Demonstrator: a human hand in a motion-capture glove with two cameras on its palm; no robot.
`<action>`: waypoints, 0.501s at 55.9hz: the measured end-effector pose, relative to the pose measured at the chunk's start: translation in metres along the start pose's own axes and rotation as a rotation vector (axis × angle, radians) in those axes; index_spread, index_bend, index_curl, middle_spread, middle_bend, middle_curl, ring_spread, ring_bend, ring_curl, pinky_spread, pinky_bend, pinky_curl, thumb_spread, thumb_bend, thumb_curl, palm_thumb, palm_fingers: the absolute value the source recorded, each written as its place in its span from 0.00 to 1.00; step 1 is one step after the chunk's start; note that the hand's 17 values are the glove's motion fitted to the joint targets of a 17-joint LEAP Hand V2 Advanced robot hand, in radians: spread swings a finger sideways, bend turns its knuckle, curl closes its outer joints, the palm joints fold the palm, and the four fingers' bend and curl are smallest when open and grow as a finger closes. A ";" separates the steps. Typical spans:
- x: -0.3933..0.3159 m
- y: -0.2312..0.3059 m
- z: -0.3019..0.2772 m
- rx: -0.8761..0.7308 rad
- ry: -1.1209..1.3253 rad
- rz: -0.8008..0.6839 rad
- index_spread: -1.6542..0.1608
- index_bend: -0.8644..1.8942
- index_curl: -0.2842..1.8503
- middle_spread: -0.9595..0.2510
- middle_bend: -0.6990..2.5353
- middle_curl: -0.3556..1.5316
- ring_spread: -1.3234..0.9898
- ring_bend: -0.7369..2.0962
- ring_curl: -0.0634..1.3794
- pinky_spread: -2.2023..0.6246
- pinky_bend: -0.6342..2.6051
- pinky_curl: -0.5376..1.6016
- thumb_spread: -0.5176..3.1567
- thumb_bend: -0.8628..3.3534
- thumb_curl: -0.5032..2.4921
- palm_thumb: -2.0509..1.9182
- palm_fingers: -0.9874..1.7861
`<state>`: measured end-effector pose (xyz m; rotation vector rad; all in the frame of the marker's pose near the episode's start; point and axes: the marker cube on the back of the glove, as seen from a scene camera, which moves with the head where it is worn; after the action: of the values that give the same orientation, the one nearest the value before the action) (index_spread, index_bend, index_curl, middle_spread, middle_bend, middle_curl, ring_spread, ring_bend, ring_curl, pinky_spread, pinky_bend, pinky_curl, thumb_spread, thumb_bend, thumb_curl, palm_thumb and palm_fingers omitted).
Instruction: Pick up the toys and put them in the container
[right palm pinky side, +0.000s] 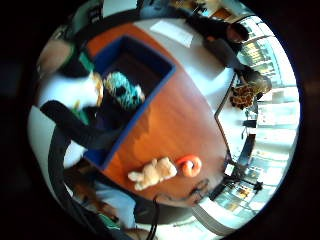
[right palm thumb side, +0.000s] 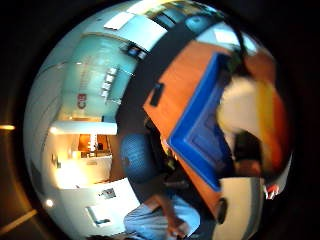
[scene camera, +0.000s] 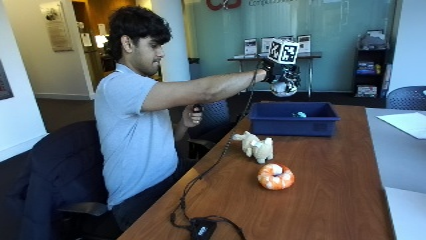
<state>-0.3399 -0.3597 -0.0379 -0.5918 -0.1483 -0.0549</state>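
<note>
1. Person in a light blue shirt sits at a wooden table (scene camera: 333, 165), right arm stretched out so the gloved right hand (scene camera: 281, 75) is up in the air above the blue container (scene camera: 293, 120).
2. That hand's fingers are curled round a white toy (scene camera: 284, 88) — it shows as a round pale lump under the glove in the outside view, and as a white shape with some green and orange right up against the palm in the little finger side view (right palm pinky side: 70, 87). Can't make out what kind of toy it is.
3. The container sits toward the far end of the table. There's a teal and black toy (right palm pinky side: 122, 90) lying inside it, just peeking over the rim in the outside view (scene camera: 299, 114).
4. Two toys are out on the tabletop, nearer the camera than the bin: a cream plush animal (scene camera: 257, 145) and an orange and white ring-shaped toy (scene camera: 275, 176) just beside it, a bit apart, not touching.
5. The bare left hand (scene camera: 193, 115) is held near the person's chest — looks like it's holding something small and dark.
6. A black cable (scene camera: 200, 225) trails along the table's near edge, and a sheet of paper (scene camera: 406, 123) lies on the white table next door.
</note>
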 end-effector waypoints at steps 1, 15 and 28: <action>0.000 0.000 0.002 -0.027 0.009 0.012 0.78 0.33 0.38 0.79 0.27 0.45 0.51 0.51 0.34 0.66 0.52 0.45 0.55 0.31 0.37 0.70 0.58; 0.038 0.010 0.006 -0.081 -0.021 0.069 0.74 0.36 0.32 0.83 0.27 0.40 0.56 0.47 0.29 0.71 0.61 0.46 0.53 0.22 0.29 0.52 0.38; 0.111 0.054 -0.007 -0.075 -0.038 0.134 0.73 0.38 0.31 0.84 0.28 0.39 0.57 0.48 0.29 0.75 0.59 0.44 0.52 0.20 0.28 0.51 0.38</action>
<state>-0.2244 -0.3202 -0.0565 -0.6762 -0.1438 0.0815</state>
